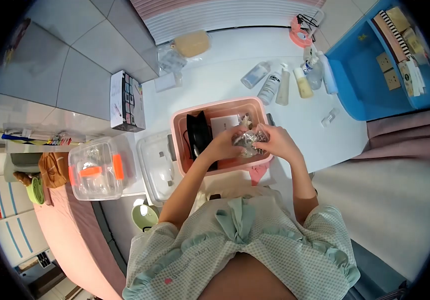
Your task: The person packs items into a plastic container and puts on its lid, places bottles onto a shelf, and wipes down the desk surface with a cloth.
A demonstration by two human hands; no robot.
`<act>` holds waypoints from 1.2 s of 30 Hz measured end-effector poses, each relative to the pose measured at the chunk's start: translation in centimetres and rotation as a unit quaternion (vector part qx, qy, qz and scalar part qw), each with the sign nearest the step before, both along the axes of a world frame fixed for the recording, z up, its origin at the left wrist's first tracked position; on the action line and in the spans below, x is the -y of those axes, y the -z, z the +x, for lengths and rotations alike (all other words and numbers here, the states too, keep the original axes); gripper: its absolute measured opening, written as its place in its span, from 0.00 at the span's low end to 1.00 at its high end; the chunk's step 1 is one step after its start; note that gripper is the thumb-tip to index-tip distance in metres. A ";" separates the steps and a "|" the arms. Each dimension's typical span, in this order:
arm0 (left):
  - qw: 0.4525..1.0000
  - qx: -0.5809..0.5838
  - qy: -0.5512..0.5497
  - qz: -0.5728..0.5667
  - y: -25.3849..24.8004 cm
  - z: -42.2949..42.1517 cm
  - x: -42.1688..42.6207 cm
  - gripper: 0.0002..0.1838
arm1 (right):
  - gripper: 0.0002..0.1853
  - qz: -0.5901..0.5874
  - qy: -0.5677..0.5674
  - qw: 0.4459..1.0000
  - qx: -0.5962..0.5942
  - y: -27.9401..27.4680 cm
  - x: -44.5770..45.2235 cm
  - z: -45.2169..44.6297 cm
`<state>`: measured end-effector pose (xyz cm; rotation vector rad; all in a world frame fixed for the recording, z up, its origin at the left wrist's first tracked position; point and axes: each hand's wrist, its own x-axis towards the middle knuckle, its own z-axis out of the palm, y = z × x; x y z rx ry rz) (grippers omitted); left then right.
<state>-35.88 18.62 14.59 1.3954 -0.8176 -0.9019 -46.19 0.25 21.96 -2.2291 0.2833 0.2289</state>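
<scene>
The white table (230, 65) bears the pink bin (175, 131). In the bin's left half is a black pouch (200, 134). Over its right half, the left hand (223, 145) and right hand (281, 143), fingers curled, grip a clear bag (248, 144) from opposite sides. The bag looks light, limp and slick, its small beadlike contents likely to slide; pinching the film at both side edges should suit it, without squeezing the middle.

A crinkled clear bag (248, 141) of small items, held above the pink bin (177, 125).
</scene>
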 end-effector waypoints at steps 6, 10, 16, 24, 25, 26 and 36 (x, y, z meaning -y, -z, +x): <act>0.965 0.210 0.013 0.157 0.5 -0.9 -0.1 0.27 | 0.14 -0.066 0.035 0.997 -0.034 2.5 -1.5 -0.7; 0.960 0.243 -0.011 0.137 2.6 -1.2 -0.4 0.28 | 0.12 -0.097 0.036 0.994 -0.031 2.3 -1.8 -0.5; 0.896 0.377 0.014 0.232 1.5 -2.1 -0.7 0.29 | 0.10 -0.175 -0.029 0.984 -0.024 3.7 -1.4 0.3; 0.885 0.410 -0.020 0.219 3.0 -2.0 -0.8 0.22 | 0.06 -0.263 -0.050 0.960 -0.078 1.5 -3.8 2.1; 0.885 0.408 -0.015 0.226 3.2 -2.0 -0.9 0.20 | 0.06 -0.270 -0.048 0.958 -0.082 1.5 -3.9 2.1; 0.884 0.405 -0.010 0.234 3.3 -1.9 -0.8 0.19 | 0.05 -0.277 -0.047 0.956 -0.085 1.6 -3.9 2.2; 0.863 0.431 0.062 0.257 2.4 -1.7 -0.8 0.18 | 0.06 -0.303 -0.103 0.943 -0.094 2.2 -4.3 2.9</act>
